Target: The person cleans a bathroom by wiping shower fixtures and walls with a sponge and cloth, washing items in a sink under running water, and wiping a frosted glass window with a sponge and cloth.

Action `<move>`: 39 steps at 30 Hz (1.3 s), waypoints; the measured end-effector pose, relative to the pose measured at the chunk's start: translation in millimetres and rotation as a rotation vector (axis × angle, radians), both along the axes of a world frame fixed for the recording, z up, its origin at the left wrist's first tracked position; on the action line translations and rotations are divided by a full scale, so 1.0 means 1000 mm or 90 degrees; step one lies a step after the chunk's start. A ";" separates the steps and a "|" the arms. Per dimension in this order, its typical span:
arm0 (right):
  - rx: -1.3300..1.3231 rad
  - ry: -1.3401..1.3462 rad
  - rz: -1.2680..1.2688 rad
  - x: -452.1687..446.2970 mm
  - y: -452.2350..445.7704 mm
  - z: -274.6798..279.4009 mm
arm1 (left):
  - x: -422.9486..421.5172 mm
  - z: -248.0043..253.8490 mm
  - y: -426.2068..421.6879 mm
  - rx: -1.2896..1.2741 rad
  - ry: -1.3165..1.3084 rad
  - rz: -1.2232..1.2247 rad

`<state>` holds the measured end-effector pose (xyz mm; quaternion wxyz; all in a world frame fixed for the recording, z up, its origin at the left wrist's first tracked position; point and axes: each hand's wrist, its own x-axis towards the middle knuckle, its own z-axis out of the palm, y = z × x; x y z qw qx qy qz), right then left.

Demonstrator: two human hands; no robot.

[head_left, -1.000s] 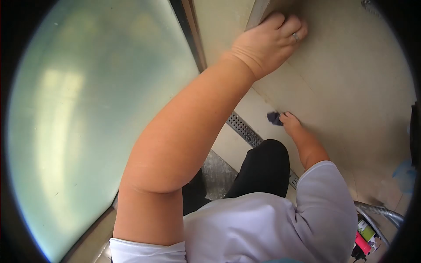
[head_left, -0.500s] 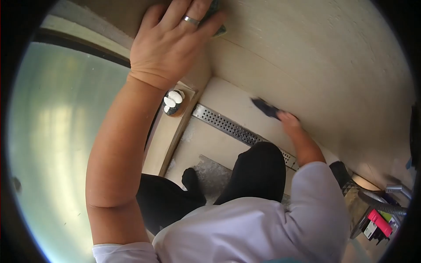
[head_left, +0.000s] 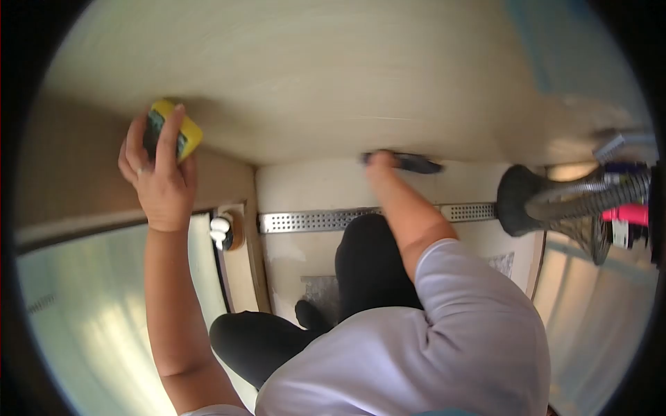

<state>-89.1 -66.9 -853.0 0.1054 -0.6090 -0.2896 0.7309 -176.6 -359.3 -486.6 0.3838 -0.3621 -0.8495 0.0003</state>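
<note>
My left hand (head_left: 164, 191) is closed around a yellow sponge (head_left: 190, 136) with a dark green scouring side. It holds the sponge close to the beige wall (head_left: 312, 90), near the corner at the left. Lower down, my right hand (head_left: 380, 163) grips a dark, elongated object (head_left: 420, 163) at the foot of the wall, where it meets the floor. Motion blur hides this object's exact kind. My right fingers are mostly hidden from this angle.
A perforated metal drain strip (head_left: 316, 221) crosses the floor before my knees. White pebble-like pieces (head_left: 220, 231) sit on the left ledge beside a frosted pane (head_left: 118, 298). At right are a dark grey hourglass-shaped stand (head_left: 517, 201), a ribbed hose (head_left: 600, 197) and a pink item (head_left: 628, 213).
The view has turned, bringing more of the right side in. My left hand's sponge now shows plainly near the left corner. My right hand has shifted along the wall's foot with the dark object.
</note>
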 end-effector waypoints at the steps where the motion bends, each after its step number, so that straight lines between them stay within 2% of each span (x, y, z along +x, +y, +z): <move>1: -0.110 0.073 -0.134 -0.012 -0.025 0.013 | 0.002 0.001 0.013 0.034 -0.005 -0.058; 5: -0.172 0.127 -0.206 0.033 0.027 0.073 | 0.017 0.026 0.087 0.004 0.132 -0.281; 6: -0.156 0.163 -0.220 0.044 0.051 0.079 | 0.023 0.028 0.101 0.017 0.117 -0.324; 10: 0.039 0.251 -0.296 0.103 0.176 0.110 | 0.025 0.031 0.145 -0.053 0.175 -0.317; 12: 0.132 0.265 -0.319 0.099 0.191 0.126 | 0.013 0.020 0.154 -0.049 0.233 -0.322; 15: 0.132 0.269 -0.310 0.033 0.111 0.131 | 0.010 0.012 0.160 -0.023 0.247 -0.312; 18: -0.042 0.274 -0.196 -0.036 -0.043 0.146 | 0.009 0.011 0.158 -0.047 0.240 -0.312; 20: -0.205 0.342 -0.088 -0.049 -0.105 0.163 | 0.010 0.014 0.155 -0.068 0.225 -0.308; 23: -0.276 0.448 -0.043 -0.022 -0.065 0.173 | 0.010 0.025 0.146 -0.114 0.209 -0.308; 26: -0.226 0.400 -0.176 0.068 0.072 0.183 | 0.006 0.027 0.147 -0.131 0.253 -0.306; 27: -0.143 0.371 -0.295 0.093 0.126 0.167 | 0.005 0.026 0.146 -0.132 0.250 -0.299; 29: 0.081 0.366 -0.207 0.106 0.151 0.168 | 0.006 0.023 0.150 -0.121 0.247 -0.296; 32: 0.278 0.273 -0.338 0.076 0.131 0.177 | 0.011 0.020 0.148 -0.105 0.195 -0.284; 34: 0.326 0.185 -0.403 0.044 0.068 0.182 | 0.014 0.019 0.148 -0.107 0.180 -0.281; 35: 0.364 0.181 -0.394 0.039 0.037 0.189 | 0.019 0.021 0.151 -0.095 0.185 -0.274; 37: 0.599 0.213 -0.283 0.052 0.016 0.216 | 0.020 0.024 0.153 -0.084 0.200 -0.283; 39: 0.488 0.204 -0.419 0.086 0.088 0.248 | 0.015 0.022 0.152 -0.083 0.230 -0.306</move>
